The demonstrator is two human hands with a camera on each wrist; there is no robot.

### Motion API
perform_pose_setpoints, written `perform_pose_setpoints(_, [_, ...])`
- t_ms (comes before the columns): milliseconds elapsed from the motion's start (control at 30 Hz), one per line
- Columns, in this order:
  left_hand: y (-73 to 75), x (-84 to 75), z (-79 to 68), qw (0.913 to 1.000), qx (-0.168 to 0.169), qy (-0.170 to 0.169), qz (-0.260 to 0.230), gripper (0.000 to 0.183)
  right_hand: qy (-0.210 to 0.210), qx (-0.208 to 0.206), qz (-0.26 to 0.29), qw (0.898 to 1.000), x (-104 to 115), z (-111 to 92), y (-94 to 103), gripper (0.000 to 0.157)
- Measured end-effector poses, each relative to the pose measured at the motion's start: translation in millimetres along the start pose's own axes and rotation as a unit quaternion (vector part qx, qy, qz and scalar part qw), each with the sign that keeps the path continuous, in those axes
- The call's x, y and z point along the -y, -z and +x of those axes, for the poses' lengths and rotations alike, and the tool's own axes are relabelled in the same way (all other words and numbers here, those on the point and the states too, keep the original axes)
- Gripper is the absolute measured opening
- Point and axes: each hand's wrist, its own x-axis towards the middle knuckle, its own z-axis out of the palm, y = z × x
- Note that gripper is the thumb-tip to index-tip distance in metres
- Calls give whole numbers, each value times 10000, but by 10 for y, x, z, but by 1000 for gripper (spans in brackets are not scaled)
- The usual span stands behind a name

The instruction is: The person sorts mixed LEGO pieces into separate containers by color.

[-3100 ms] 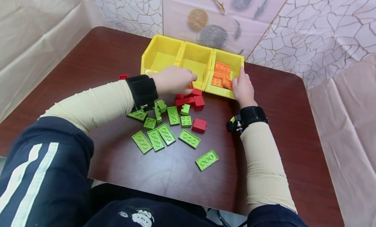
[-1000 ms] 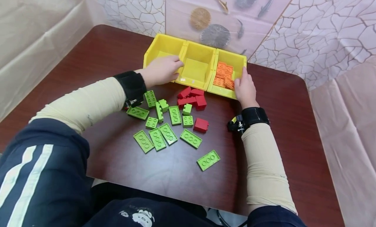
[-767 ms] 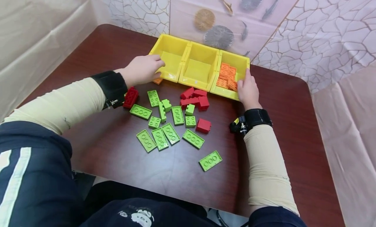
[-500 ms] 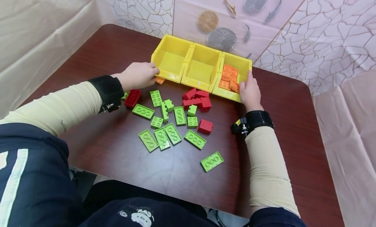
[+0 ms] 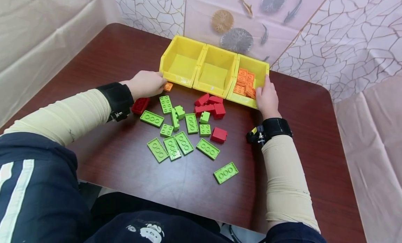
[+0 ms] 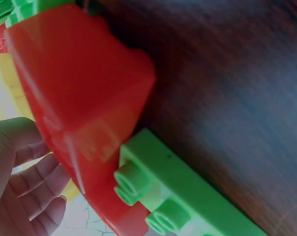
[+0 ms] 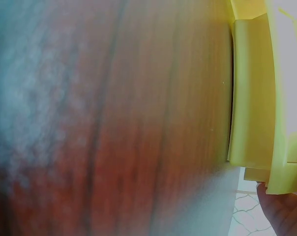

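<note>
My left hand (image 5: 147, 85) is at the front left corner of the yellow bins, its fingertips at an orange brick (image 5: 168, 87) lying on the table. Some fingers look bent in the left wrist view, but a red brick (image 6: 79, 69) close to the camera hides the tips, so a pinch cannot be made out. With my right hand (image 5: 267, 99) I hold the side wall of the right yellow bin (image 5: 243, 100), thumb on the inner side. Several orange bricks (image 5: 242, 77) lie in that bin. The left bin (image 5: 180, 66) and middle bin (image 5: 216, 73) hold nothing.
Green bricks (image 5: 191, 123) are scattered over the middle of the brown table (image 5: 188, 180). Several red bricks (image 5: 204, 109) cluster before the middle bin; one red brick (image 5: 218, 135) lies nearer me. Another red brick (image 5: 140, 105) sits below my left wrist.
My left hand has left the red bricks, where it was over an orange brick, and moved left past the left bin, down to the orange brick there. My right hand stays on the bin.
</note>
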Motion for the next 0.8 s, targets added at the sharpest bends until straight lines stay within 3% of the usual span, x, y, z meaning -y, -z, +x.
perform_pose_setpoints(233, [0,-2,14,10000,-11,60,-27,17,-99,41,-31,9999,12,-1,7,59])
perform_pose_setpoints(533, [-62,-51,65,10000,30,-6,12,8,-163,140,11,9998,-26,-10,1,60])
perform_pose_setpoints(800, [67,-178,87,9995,-109,-302,39,12,-192,178,68,9996,4,-4,13,60])
